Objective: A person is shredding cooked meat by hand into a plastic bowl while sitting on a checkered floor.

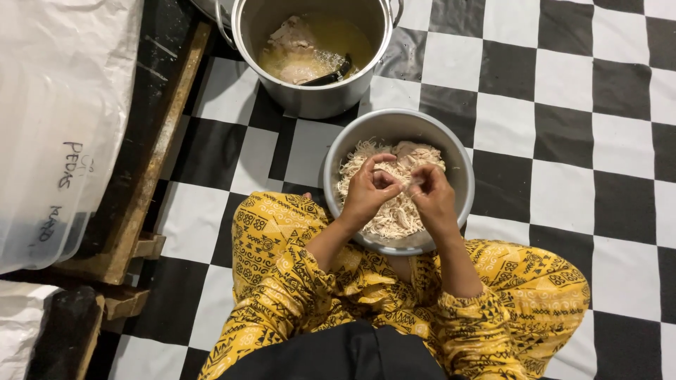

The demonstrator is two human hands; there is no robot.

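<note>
A grey metal bowl (451,156) sits on the floor between my knees, filled with pale shredded chicken (394,214). Over it, my left hand (367,191) and my right hand (433,195) pinch one small piece of chicken meat (407,184) between their fingertips, pulling at it from both sides. Both hands hover just above the shreds. A larger unshredded chunk (410,148) lies at the bowl's far side.
A big steel pot (310,98) with broth, chicken pieces and a dark ladle (331,74) stands beyond the bowl. The floor is black-and-white checkered (563,105). At the left are a wooden pallet (151,176) and clear plastic tubs (49,141). My crossed legs wear yellow patterned trousers (282,281).
</note>
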